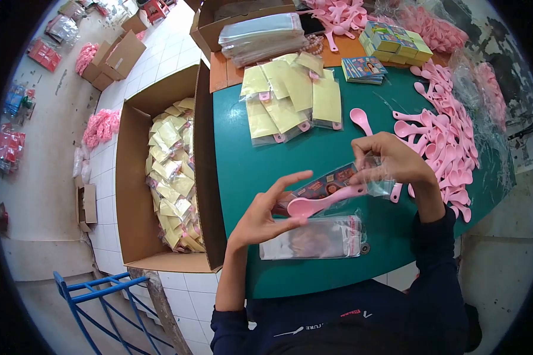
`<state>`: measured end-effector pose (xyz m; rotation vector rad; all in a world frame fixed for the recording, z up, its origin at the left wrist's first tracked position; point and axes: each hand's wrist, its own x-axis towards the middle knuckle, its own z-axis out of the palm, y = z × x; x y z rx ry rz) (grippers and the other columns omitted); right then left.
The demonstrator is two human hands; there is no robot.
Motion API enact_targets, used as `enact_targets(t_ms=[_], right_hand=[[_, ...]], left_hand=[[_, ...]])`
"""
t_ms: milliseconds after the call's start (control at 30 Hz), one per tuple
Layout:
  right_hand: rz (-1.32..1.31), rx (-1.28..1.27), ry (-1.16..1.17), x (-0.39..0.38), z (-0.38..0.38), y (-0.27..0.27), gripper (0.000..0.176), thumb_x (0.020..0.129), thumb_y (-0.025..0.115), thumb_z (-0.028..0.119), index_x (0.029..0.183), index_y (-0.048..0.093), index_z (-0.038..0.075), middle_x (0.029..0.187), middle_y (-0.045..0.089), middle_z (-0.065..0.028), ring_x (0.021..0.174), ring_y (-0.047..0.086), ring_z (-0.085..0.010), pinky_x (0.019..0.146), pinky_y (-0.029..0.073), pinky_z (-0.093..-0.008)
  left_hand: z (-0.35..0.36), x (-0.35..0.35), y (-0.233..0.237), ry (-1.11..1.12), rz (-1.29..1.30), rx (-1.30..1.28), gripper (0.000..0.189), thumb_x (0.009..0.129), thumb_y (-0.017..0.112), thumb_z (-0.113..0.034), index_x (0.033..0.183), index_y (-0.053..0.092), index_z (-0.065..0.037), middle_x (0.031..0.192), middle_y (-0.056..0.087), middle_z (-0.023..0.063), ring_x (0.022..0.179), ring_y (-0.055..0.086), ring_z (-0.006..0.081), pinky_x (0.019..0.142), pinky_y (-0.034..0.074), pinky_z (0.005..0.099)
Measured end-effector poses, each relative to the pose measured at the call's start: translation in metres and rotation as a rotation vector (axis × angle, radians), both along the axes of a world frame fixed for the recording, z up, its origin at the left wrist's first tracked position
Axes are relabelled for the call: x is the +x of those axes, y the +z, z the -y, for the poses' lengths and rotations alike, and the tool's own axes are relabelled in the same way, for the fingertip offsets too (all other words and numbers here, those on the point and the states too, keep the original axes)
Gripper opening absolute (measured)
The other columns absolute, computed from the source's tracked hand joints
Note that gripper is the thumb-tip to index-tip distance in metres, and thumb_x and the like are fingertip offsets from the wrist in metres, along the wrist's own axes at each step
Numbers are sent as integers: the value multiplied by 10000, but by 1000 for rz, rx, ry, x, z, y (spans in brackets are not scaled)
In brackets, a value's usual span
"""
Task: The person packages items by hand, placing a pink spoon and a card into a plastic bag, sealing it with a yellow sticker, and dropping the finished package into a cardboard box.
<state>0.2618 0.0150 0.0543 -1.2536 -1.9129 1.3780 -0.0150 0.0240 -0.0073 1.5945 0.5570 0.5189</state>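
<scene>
Over the green table (236, 177), toward its near edge, the left hand (257, 218) holds a pink plastic spoon (305, 207) by its bowl, alongside a printed card (323, 186). The right hand (391, 158) pinches a clear plastic bag (380, 184) about the spoon's handle end. Clear bags (305, 242) lie below; loose pink spoons (453, 148) heap along the right edge.

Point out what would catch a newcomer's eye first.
Likely the heap of pink spoons along the right of the green table, then the cardboard box of yellow-backed packets at its left. Centrally, the left hand and right hand handle a pink spoon and clear bag.
</scene>
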Motion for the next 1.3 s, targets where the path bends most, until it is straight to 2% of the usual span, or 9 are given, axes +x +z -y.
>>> enact_targets(t_ms=[167,367,467,533,600,633,733,967,1300], right_hand=[[-69,-152,38,1,-2,-3,250,781,723,191,705,562,16,634,551,9,607,480,-56,549,366,-228],[37,-10,-75,-5,0,-14,236,799,694,217,741,608,4,625,552,-40,633,514,-96,576,389,-235],[158,188,-177,-18,17,0,220,801,677,223,794,619,11,698,575,-76,670,554,-142,617,426,-266],[142,186,-261,-29,36,10,245,804,667,250,884,625,22,825,610,-106,748,591,-190,671,454,-302],[262,407,-17,-39,51,0,302,810,656,272,996,599,41,977,591,-126,884,582,-241,756,452,-337],[320,511,106,-44,59,-4,340,814,650,284,1052,586,50,1053,581,-136,953,577,-267,798,451,-354],[405,394,173,-59,84,-7,405,817,638,293,1135,537,63,1162,527,-147,1070,514,-297,858,420,-373],[378,408,132,-79,90,-37,192,793,623,127,934,524,42,931,513,-123,929,515,-291,777,413,-392],[368,396,316,-85,81,-45,192,767,640,170,884,537,60,894,511,-93,907,511,-250,732,371,-368]], left_hand=[[4,1,5,161,84,-217,741,796,706,-81,1408,289,-91,829,657,85,786,612,77,697,517,244],[8,2,5,266,4,-226,757,816,675,-50,1425,227,-81,871,657,116,805,646,164,716,525,258],[32,4,1,515,-255,338,761,814,699,-127,1414,234,-83,999,651,167,885,661,204,725,553,312],[56,1,14,393,-178,-62,701,922,548,-173,1443,84,-108,1072,615,199,991,630,258,810,535,350],[79,1,4,243,123,-603,663,977,436,-180,1452,-24,-131,1121,588,221,1022,614,274,843,523,370],[87,0,-3,214,212,-720,617,1008,299,-164,1435,-146,-165,1169,556,240,1038,604,302,879,506,388],[103,-3,-8,273,182,-749,631,1002,307,-120,1434,-150,-165,1187,541,251,1056,596,312,899,497,392],[119,-2,-15,405,-62,-397,598,966,376,-23,1445,22,-76,1116,613,164,1023,619,221,821,543,308],[124,-3,-20,441,87,-510,575,969,405,-60,1438,72,-57,1069,632,162,999,618,203,872,505,317]])
